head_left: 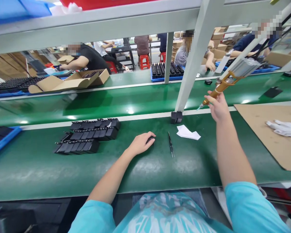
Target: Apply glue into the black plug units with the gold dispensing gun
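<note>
My left hand (pixel 140 143) rests on the green bench top with its fingers closed around a small black part (pixel 149 139), mostly hidden under the fingers. My right hand (pixel 218 106) is raised and grips a brass-coloured glue dispenser (pixel 221 86), whose thin needle tip points down and left. Between the hands lie black tweezers (pixel 170 144) and a folded piece of white paper (pixel 188 133). Two small black blocks (pixel 176 117) stand at the foot of the post. Left of my left hand are several black box-shaped parts (pixel 87 133) in three rows.
A slanting white post (pixel 192 58) rises between the hands. Behind the bench runs a green conveyor belt (pixel 128 105). Cardboard (pixel 264 129) with a white glove (pixel 285 128) lies at right, a blue tray (pixel 7 139) at left. Several co-workers sit beyond the belt.
</note>
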`<state>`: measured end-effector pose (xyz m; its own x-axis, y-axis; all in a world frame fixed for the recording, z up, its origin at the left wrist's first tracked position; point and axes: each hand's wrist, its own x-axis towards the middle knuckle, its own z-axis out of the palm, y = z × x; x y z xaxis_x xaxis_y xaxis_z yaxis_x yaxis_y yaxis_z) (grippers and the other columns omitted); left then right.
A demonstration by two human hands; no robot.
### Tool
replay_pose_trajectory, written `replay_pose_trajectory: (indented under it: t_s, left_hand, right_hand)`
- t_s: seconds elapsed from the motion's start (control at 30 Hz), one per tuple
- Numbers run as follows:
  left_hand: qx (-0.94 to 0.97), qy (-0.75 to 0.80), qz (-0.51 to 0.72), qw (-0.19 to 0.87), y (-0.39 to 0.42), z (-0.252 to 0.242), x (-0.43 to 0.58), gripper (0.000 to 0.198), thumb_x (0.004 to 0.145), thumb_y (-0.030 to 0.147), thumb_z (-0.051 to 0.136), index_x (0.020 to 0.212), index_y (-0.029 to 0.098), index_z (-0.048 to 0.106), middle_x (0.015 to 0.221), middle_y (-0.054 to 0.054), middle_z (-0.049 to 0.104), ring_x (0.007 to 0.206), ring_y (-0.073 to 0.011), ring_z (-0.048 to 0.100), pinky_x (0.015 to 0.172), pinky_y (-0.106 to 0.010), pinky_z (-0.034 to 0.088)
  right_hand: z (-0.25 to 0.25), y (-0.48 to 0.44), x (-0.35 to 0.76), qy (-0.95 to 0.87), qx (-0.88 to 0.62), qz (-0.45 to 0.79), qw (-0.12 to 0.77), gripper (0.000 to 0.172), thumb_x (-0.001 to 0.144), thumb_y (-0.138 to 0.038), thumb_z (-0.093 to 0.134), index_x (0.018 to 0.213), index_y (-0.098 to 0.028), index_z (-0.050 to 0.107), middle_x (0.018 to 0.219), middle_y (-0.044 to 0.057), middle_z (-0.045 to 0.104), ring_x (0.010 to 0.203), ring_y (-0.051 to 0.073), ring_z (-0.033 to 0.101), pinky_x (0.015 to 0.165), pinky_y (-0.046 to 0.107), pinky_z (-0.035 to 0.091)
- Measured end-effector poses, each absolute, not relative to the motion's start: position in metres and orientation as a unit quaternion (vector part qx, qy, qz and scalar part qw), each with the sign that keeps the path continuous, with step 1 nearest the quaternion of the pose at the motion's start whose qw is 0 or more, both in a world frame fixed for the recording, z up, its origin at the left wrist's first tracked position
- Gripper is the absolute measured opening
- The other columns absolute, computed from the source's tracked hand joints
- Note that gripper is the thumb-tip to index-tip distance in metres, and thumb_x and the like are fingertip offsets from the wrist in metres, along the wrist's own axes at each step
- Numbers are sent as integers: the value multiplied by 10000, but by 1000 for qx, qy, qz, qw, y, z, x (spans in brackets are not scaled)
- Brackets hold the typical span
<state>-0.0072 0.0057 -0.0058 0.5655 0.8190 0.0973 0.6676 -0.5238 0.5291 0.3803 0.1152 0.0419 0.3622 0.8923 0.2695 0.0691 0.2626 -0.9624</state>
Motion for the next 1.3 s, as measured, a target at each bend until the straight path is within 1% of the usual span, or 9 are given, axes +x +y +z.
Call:
replay_pose_trajectory:
  t_s: [0.17, 0.33, 0.47, 0.53, 0.63, 0.73, 0.87, 1.03, 1.3]
  left_hand:
    - [856, 510, 58, 64, -10, -3, 6, 398, 927, 392, 518, 1252, 163, 499, 1203, -138, 620, 1042, -282, 607, 812, -379, 519]
    - [845, 528, 29, 78, -14, -2, 13, 410, 964, 302, 441, 1352, 173, 414, 1218, -129, 603, 1075, -260, 598, 756, -328, 522]
    - [796, 566, 130, 170, -4, -7, 8, 473, 955, 302, 448, 1407, 190, 363, 1204, -140, 600, 1080, -297, 614, 848, -409, 507]
    - [718, 580, 238, 302, 4, -9, 3, 543, 944, 369, 471, 1436, 205, 310, 1112, -124, 616, 967, -282, 663, 820, -424, 523]
    - [520, 502, 396, 567, 11, -4, -3, 648, 916, 491, 479, 1465, 256, 226, 949, -59, 625, 702, -215, 689, 611, -351, 551]
    - [384, 367, 458, 713, 10, 5, -4, 693, 896, 499, 489, 1481, 240, 223, 814, -30, 630, 544, -171, 641, 436, -253, 474]
    - [343, 270, 477, 763, 6, 13, -4, 714, 898, 421, 486, 1507, 179, 201, 728, -20, 621, 494, -155, 603, 376, -222, 420]
    - [359, 233, 484, 763, 4, 14, -4, 763, 889, 412, 494, 1527, 176, 150, 741, -18, 617, 491, -164, 608, 363, -233, 426]
    - [421, 186, 476, 750, 3, 13, -9, 775, 879, 444, 500, 1524, 184, 156, 734, -21, 613, 486, -182, 628, 372, -251, 461]
  right_hand:
    - [42, 101, 346, -485, -461, 377, 641, 465, 760, -274, 645, 1198, -338, 504, 1251, 28, 608, 949, 163, 669, 824, 367, 538]
    - [58, 88, 293, -492, -396, 440, 639, 482, 768, -348, 667, 1228, -391, 533, 1168, -23, 666, 779, 147, 693, 821, 385, 567]
    - [70, 85, 250, -475, -350, 477, 652, 476, 749, -343, 695, 1204, -356, 556, 1098, -27, 698, 668, 119, 668, 728, 337, 576]
    - [73, 83, 233, -470, -332, 474, 666, 462, 753, -346, 696, 1195, -337, 561, 1052, -27, 710, 617, 101, 645, 689, 310, 572]
    - [75, 76, 214, -455, -312, 468, 690, 434, 767, -332, 685, 1182, -311, 563, 1019, -25, 709, 558, 71, 604, 637, 274, 561]
    - [74, 65, 205, -438, -295, 458, 715, 392, 774, -314, 674, 1150, -296, 563, 1033, -31, 692, 495, 40, 560, 593, 252, 547]
    - [71, 55, 199, -409, -275, 431, 756, 354, 783, -307, 663, 1107, -296, 521, 1034, -41, 677, 442, 29, 536, 538, 242, 532]
    - [68, 52, 192, -364, -258, 387, 807, 313, 783, -288, 649, 1021, -314, 446, 1051, -68, 647, 476, 48, 598, 544, 252, 545]
    - [69, 51, 193, -378, -274, 389, 794, 245, 772, -380, 654, 955, -279, 525, 1076, -41, 655, 425, 48, 590, 458, 242, 522]
